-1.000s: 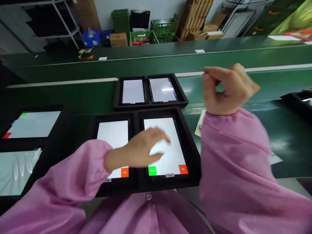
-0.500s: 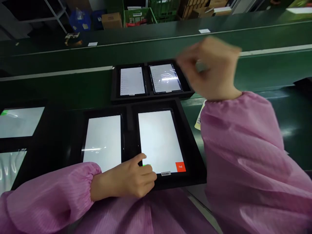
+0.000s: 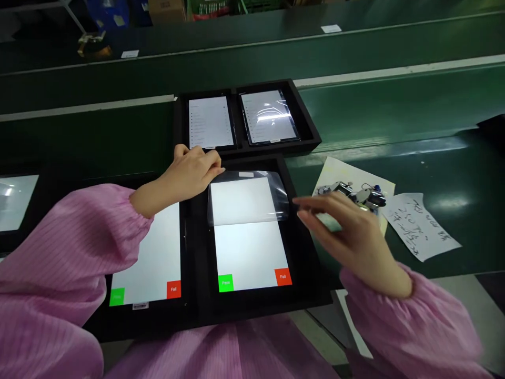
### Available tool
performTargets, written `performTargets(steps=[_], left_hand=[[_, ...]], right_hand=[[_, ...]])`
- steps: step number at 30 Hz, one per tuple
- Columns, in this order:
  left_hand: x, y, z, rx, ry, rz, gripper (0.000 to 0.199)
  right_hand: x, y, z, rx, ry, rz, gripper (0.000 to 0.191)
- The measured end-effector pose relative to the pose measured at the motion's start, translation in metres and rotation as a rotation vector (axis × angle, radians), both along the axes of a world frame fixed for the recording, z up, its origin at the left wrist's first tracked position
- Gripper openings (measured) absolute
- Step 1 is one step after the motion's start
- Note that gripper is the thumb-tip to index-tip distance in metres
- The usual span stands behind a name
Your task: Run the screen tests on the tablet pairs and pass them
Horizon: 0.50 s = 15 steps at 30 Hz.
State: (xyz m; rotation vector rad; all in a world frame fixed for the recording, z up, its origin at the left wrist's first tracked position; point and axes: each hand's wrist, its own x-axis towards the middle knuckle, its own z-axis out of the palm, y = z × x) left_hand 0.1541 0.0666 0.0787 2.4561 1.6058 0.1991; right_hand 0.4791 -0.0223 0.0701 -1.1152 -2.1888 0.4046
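Note:
A tablet with a lit white screen and green Pass and red Fail boxes lies in the right bay of a black tray. Across its upper part a clear film is curled, a small white label at its top edge. My left hand has its fingers closed at the film's upper left corner, seemingly pinching it. Beside the film's right edge, my right hand hovers with thumb and forefinger apart, holding nothing. A second lit tablet fills the left bay, partly behind my left sleeve.
Behind stands another black tray with two lit tablets. To the right, small metal parts rest on pale paper, beside a handwritten note. More lit screens show at far left. A green conveyor belt runs across.
My left hand has moved from the tablet's lower left up to its top left corner. My right hand has come down from above the rear tray. Curled film now shows over the tablet's upper part.

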Motion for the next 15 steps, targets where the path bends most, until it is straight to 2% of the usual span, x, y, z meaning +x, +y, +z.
performTargets(steps=[4,7,10,15], left_hand=[[0.001,-0.016,-0.014,0.001,-0.008,-0.020,0.020],[0.001,-0.019,-0.015,-0.008,-0.029,0.018,0.019],[0.001,-0.018,-0.012,-0.020,-0.045,0.059,0.019],[0.001,-0.019,-0.008,-0.051,-0.035,0.079,0.018]], right_hand=[[0.016,-0.043,-0.033,-0.150,0.028,-0.081,0.018],[0.016,-0.064,-0.050,-0.144,0.057,-0.164,0.023],[0.013,-0.073,-0.059,-0.104,0.094,-0.196,0.031],[0.010,-0.073,-0.065,-0.076,0.157,-0.213,0.036]])
